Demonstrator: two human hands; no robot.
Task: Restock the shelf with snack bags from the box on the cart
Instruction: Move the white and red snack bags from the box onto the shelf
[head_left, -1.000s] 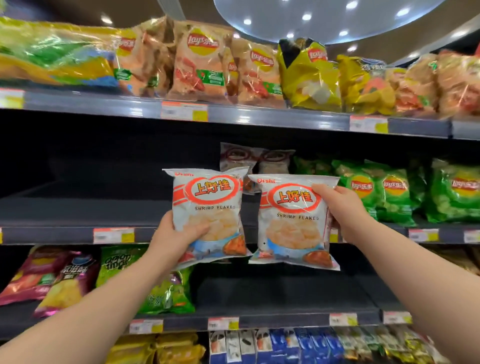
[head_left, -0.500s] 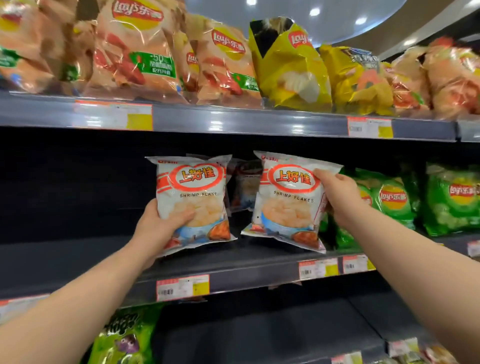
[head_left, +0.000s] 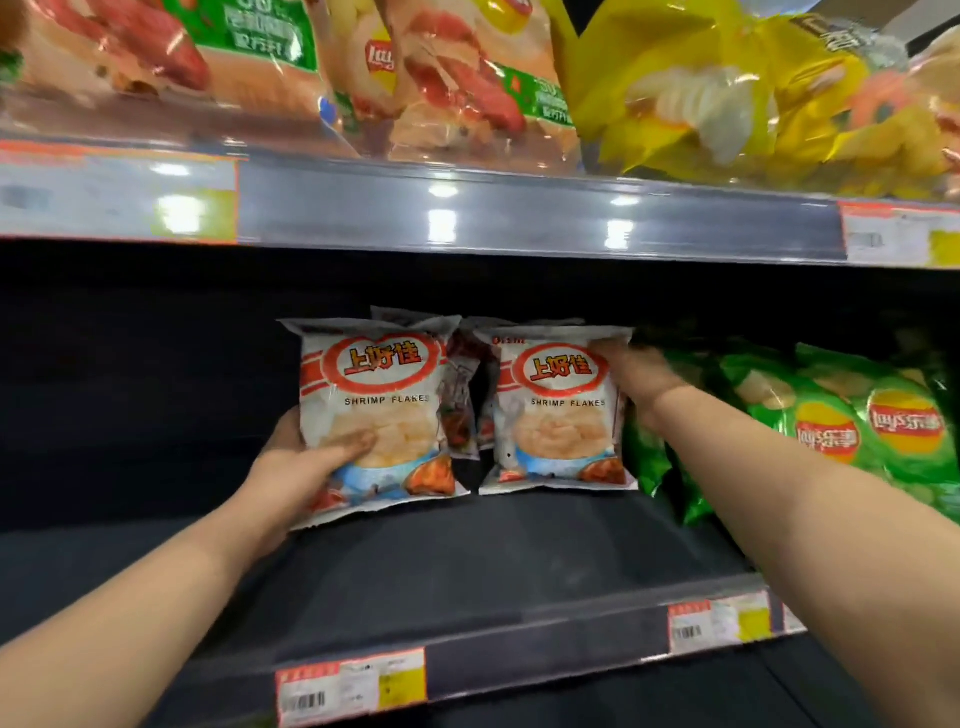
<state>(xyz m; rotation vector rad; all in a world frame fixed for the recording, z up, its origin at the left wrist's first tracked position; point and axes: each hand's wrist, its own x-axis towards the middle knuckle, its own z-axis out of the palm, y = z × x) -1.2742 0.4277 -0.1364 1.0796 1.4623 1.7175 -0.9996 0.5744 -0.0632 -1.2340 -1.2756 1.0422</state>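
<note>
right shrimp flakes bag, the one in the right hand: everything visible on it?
The right shrimp flakes bag is a glossy, puffed white pouch with crimped ends, a red oval logo, "SHRIMP FLAKES" lettering and pictured flakes. It stands upright, facing out, bottom edge on the dark shelf. The right hand grips its upper right edge. Green chip bags sit beside it on the right.

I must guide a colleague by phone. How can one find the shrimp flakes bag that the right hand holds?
Find the dark middle shelf below the large chip bags; two white bags are side by side. The shrimp flakes bag is the right one, gripped at its upper corner by the right hand. Unlike the left bag, it borders the green bags.
</note>
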